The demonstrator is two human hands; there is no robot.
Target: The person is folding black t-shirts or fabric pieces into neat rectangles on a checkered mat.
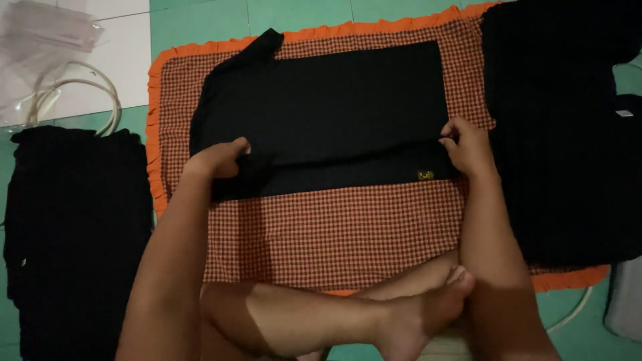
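- crossed bare legs and one foot [428, 311] sit nearest the lens, at the bottom edge, resting partly on the near hem of the mat.
- black garment [328, 117] lies flat across the middle of the checked mat, folded into a wide rectangle; one sleeve [257, 50] sticks out at the far left corner, toward the orange frill.
- small yellow mark [425, 175] shows on the garment near its lower right corner.
- my left hand [217, 159] is clenched on the garment's near left edge, cloth bunched under the fingers.
- my right hand [467, 147] pinches the garment's right edge, fingertips curled over the fabric, just above the yellow mark.
- both forearms run from the bottom of the view up to the garment, one on each side of the legs.
- checked mat [334, 234], red and pale, with an orange ruffled border [155, 100], lies on the green tiled floor [200, 23].
- dark cloth pile [73, 227] lies left of the mat, on the floor, just beside the frill.
- second dark cloth pile [562, 134] lies on the mat's right side, close to my right hand.
- clear plastic bags [50, 27] and a pale looped cord [73, 100] lie at the far left, on a white tile.
- grey cloth [625, 304] shows at the lower right edge; its kind i cannot tell.
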